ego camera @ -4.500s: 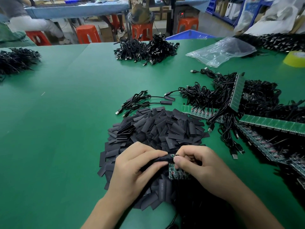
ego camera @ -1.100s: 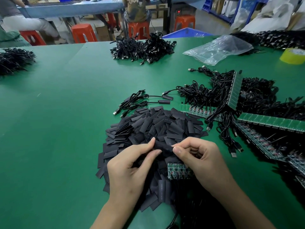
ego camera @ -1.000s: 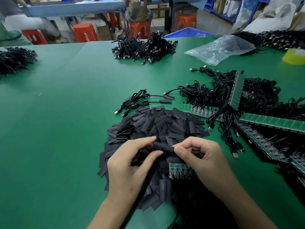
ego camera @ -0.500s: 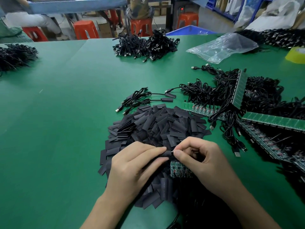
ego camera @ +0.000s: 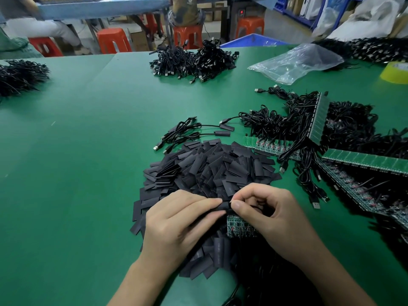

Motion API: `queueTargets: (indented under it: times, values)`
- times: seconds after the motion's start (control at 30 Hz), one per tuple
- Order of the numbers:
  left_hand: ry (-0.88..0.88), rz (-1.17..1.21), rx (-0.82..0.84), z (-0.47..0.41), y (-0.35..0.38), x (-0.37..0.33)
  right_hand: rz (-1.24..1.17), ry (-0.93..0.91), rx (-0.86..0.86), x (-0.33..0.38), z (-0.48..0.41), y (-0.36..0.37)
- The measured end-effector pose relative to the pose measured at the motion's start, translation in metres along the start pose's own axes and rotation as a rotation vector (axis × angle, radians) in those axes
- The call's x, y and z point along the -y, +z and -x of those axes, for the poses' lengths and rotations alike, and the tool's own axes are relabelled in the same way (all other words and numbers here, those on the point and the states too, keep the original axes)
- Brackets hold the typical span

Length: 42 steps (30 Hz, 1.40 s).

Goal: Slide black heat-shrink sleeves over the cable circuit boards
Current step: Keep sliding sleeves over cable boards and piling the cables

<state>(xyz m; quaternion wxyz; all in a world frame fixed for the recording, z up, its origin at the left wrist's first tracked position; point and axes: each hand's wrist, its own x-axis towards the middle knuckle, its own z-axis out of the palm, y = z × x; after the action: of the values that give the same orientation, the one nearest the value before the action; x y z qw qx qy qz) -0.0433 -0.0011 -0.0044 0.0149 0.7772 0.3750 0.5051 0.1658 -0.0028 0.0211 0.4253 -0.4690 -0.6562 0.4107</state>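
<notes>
desk (ego camera: 77, 151): smooth green mat, workshop room, orange stools (ego camera: 112, 40) behind | sleeve pile (ego camera: 207, 171): flat matte black rectangles, heaped centre | left hand (ego camera: 176, 226) pinching one black sleeve (ego camera: 221, 206) | right hand (ego camera: 271, 219) pinched at sleeve's end (board inside hidden) | green circuit board strip (ego camera: 237, 226) below fingers, cable tangle (ego camera: 342, 138) right

The counter (ego camera: 88, 151) is a flat, even green, and the heap of heat-shrink sleeves (ego camera: 207, 171) on it is matte black with faint grey print on a few pieces. The circuit board strips (ego camera: 364, 162) are green too, darker and speckled with small red and silvery dots, among glossy black cables (ego camera: 271, 124) with silver plug ends. Farther off I can see orange-red stools (ego camera: 112, 40), a yellow tape roll (ego camera: 396, 72), a clear, whitish plastic bag (ego camera: 295, 62) and a blue bin (ego camera: 254, 40).
</notes>
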Motion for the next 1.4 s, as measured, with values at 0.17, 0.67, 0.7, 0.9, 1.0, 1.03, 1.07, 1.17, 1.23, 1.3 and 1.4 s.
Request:
queueTargets:
  times: [0.17, 0.67, 0.7, 0.9, 1.0, 1.03, 1.07, 1.17, 1.23, 1.3, 1.4]
  values:
    - [0.013, 0.003, 0.013, 0.001, 0.0, 0.001, 0.019, 0.002, 0.007, -0.001, 0.001, 0.0]
    - [-0.236, 0.057, -0.119, 0.0, 0.003, -0.003, -0.056, 0.005, -0.072, -0.004, 0.0, 0.002]
    - [-0.283, 0.085, -0.143, 0.0, 0.002, -0.004, -0.072, 0.016, -0.083, -0.004, 0.0, 0.002]
    - [-0.432, 0.212, -0.204, -0.001, 0.005, -0.011, -0.089, 0.04, -0.083, -0.003, -0.001, 0.006]
    - [-0.399, 0.149, -0.189, -0.001, 0.008, -0.011, -0.079, 0.043, -0.095, -0.004, 0.0, 0.006]
    - [-0.383, 0.126, -0.181, 0.0, 0.008, -0.011, -0.07, 0.043, -0.098, -0.004, 0.0, 0.007]
    - [-0.369, 0.109, -0.172, 0.0, 0.009, -0.011, -0.062, 0.045, -0.102, -0.004, 0.0, 0.007]
    - [-0.325, 0.04, -0.127, 0.0, 0.011, -0.012, -0.056, 0.047, -0.104, -0.004, 0.0, 0.008]
    - [-0.307, -0.002, -0.102, -0.002, 0.012, -0.012, -0.063, 0.047, -0.102, -0.003, 0.0, 0.01]
    - [-0.315, -0.01, -0.094, -0.003, 0.012, -0.012, -0.064, 0.043, -0.103, -0.002, 0.0, 0.011]
    - [-0.334, 0.002, -0.087, -0.004, 0.012, -0.011, -0.049, 0.026, -0.094, -0.001, 0.0, 0.01]
